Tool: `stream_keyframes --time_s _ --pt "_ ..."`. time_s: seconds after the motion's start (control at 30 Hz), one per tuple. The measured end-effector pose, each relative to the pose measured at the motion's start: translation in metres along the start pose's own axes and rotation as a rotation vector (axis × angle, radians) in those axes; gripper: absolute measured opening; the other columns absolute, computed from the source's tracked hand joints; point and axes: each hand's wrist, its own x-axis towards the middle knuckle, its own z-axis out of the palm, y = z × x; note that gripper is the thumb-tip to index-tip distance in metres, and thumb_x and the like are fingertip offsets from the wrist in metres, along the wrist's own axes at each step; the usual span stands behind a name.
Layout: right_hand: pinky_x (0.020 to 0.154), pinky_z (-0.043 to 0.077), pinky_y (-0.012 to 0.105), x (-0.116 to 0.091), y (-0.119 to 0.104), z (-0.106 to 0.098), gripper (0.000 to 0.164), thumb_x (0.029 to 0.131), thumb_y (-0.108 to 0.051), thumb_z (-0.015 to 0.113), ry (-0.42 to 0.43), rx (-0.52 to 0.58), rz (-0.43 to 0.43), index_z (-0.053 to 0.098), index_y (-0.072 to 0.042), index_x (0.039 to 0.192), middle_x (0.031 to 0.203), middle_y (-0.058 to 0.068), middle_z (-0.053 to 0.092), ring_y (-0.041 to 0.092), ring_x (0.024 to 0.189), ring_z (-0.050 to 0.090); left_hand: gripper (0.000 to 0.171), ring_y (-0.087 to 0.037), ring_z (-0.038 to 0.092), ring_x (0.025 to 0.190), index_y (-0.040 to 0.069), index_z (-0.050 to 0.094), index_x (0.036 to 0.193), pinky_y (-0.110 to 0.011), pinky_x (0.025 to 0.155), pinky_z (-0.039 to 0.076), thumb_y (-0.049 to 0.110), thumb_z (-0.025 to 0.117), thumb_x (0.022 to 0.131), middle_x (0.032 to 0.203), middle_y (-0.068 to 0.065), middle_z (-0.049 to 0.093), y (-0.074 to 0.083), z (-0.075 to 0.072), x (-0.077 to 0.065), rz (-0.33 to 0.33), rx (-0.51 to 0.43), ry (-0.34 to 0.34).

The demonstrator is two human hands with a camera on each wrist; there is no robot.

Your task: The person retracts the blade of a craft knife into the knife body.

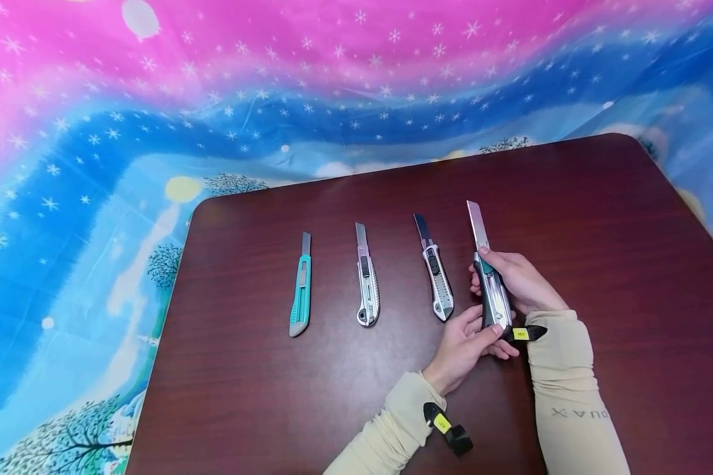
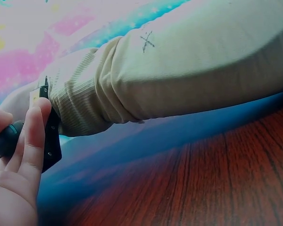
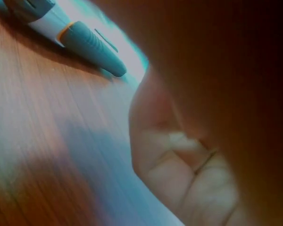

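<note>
Both hands hold a large snap-off utility knife (image 1: 498, 305) with a silver and black handle, tilted with its long blade (image 1: 477, 224) extended towards the far edge. My right hand (image 1: 525, 284) grips the upper handle, its thumb on the green slider. Around the lower end curls my left hand (image 1: 459, 349), thumb on top. The left wrist view shows its fingers beside a dark rounded handle end (image 2: 7, 140). Curled right-hand fingers (image 3: 172, 179) appear blurred in the right wrist view, where the held knife cannot be made out.
Left of the hands, a silver-black knife (image 1: 440, 280), a silver knife (image 1: 366, 290) and a teal knife (image 1: 300, 297) lie in a row, blades out, on the dark-red wooden table (image 1: 243, 396). A patterned pink-blue cloth (image 1: 333, 79) hangs behind. Black straps (image 1: 445, 425) stick out from the wrists.
</note>
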Motion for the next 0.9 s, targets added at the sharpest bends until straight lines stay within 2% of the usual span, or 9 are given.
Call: stream_keyframes --time_s 0.17,0.27,0.4,0.67,0.9 --pt "0.063 0.054 0.028 -0.0014 -0.0026 0.0017 0.047 0.094 -0.035 0.042 -0.010 -0.003 -0.028 0.051 0.011 0.100 0.074 0.003 0.062 0.014 0.065 0.062 0.034 -0.037 0.063 0.082 0.005 0.043 0.127 -0.023 0.065 0.053 0.018 0.042 0.095 0.125 -0.028 0.048 -0.0006 -0.0002 0.0005 -0.005 -0.020 0.013" --pt "0.063 0.053 0.028 -0.0024 -0.0038 0.0024 0.043 0.095 -0.033 0.042 -0.016 0.011 -0.034 0.053 0.009 0.098 0.075 0.004 0.062 0.014 0.066 0.062 0.037 -0.054 0.053 0.087 0.005 0.042 0.128 -0.023 0.066 0.053 0.023 0.037 0.097 0.128 -0.026 0.047 -0.0005 -0.0006 0.0008 -0.020 -0.042 0.004" --pt "0.063 0.053 0.027 -0.0023 -0.0038 0.0024 0.040 0.095 -0.031 0.042 -0.026 0.032 -0.035 0.054 0.007 0.096 0.076 0.004 0.062 0.014 0.067 0.062 0.038 -0.064 0.040 0.090 0.005 0.039 0.130 -0.023 0.067 0.053 0.024 0.034 0.098 0.131 -0.027 0.043 -0.0004 -0.0016 0.0004 -0.030 -0.056 -0.020" --pt "0.064 0.053 0.027 -0.0017 -0.0035 0.0036 0.043 0.095 -0.031 0.042 -0.019 0.023 -0.040 0.051 0.011 0.100 0.078 0.006 0.062 0.014 0.069 0.061 0.039 -0.064 0.041 0.090 0.005 0.039 0.131 -0.022 0.067 0.053 0.025 0.033 0.098 0.131 -0.028 0.042 0.0029 -0.0002 -0.0005 -0.020 -0.033 -0.025" --pt "0.064 0.053 0.026 -0.0033 -0.0037 0.0033 0.038 0.095 -0.030 0.043 -0.031 0.046 -0.056 0.054 0.007 0.096 0.077 0.004 0.062 0.014 0.069 0.062 0.039 -0.062 0.044 0.088 0.004 0.041 0.130 -0.022 0.066 0.053 0.025 0.033 0.098 0.128 -0.029 0.044 0.0017 0.0021 -0.0011 -0.007 -0.006 -0.003"
